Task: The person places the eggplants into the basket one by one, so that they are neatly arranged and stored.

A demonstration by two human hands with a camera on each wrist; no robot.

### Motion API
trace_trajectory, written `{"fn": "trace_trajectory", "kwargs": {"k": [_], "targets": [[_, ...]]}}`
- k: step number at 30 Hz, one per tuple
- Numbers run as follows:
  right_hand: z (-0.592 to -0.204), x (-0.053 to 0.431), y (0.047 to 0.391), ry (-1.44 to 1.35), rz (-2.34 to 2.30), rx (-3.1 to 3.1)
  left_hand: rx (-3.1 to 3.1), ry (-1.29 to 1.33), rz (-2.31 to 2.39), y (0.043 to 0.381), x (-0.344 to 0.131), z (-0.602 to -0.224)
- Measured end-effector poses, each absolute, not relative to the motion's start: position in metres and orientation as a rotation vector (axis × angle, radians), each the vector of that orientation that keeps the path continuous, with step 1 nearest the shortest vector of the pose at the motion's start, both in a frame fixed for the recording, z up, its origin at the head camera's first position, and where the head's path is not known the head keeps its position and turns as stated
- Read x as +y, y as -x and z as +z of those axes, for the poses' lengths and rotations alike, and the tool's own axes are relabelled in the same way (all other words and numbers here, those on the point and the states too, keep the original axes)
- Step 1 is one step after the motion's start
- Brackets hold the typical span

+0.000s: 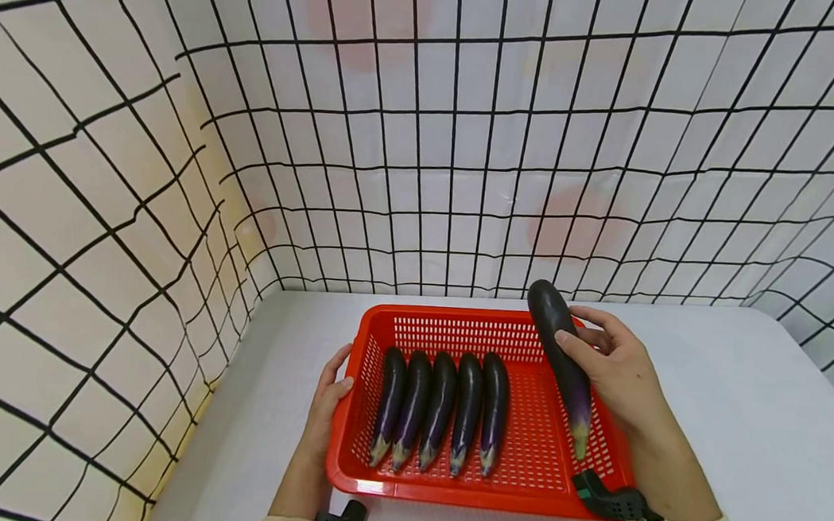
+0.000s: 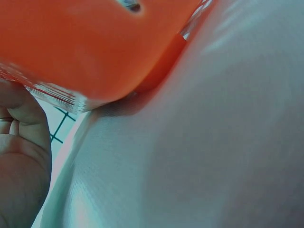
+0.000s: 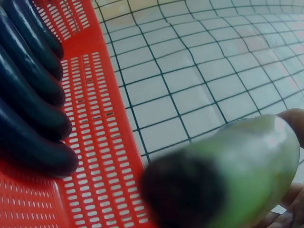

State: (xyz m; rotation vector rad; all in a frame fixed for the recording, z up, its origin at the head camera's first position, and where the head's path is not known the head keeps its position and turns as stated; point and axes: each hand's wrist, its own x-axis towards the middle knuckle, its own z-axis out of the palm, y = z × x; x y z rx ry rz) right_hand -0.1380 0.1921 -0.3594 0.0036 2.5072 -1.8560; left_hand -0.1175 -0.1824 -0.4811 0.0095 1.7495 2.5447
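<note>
My right hand point(image 1: 618, 368) holds an eggplant point(image 1: 558, 349) over the right side of a red plastic basket point(image 1: 474, 499), thumb on the near side and fingers behind. The dark rounded end points up and away; the stem end tilts down toward me. In the right wrist view the held eggplant's pale green stem end point(image 3: 256, 166) looms large and blurred. On the basket's left rim, my left hand point(image 1: 326, 398) grips with the thumb on top. Several dark purple eggplants point(image 1: 440, 409) lie side by side in the basket's left and middle part, stems toward me.
The basket stands on a white-covered table point(image 1: 710, 390). A black wire grid point(image 1: 451, 167) rises behind the table and another runs along the left, with white sheeting behind. Both wrists wear dark bands, the right band point(image 1: 610, 499) overlapping the basket's near right corner.
</note>
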Motion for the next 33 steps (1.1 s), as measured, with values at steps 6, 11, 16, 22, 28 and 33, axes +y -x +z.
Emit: {"fn": "trace_trajectory", "kwargs": {"k": [6,11,16,22,28,33], "targets": [[-0.356,0.187,0.145,0.009,-1.886,2.472,1.725,-0.023,2.551,0.118,-0.183,-0.48],[-0.356,0.185,0.151,0.011,-1.886,2.433,1.726,-0.053,2.553,0.118,-0.186,-0.479],[-0.354,0.181,0.157,0.002,-1.882,2.437,1.71,-0.054,2.567,0.117,-0.186,-0.478],[-0.355,0.172,0.164,-0.019,-1.899,2.363,1.697,-0.027,2.563,0.118,-0.185,-0.478],[-0.366,0.166,0.167,-0.045,-1.872,2.333,1.717,-0.008,2.553,0.118,-0.184,-0.478],[-0.373,0.163,0.169,-0.004,-1.795,2.364,1.714,0.001,2.556,0.118,-0.184,-0.48]]}}
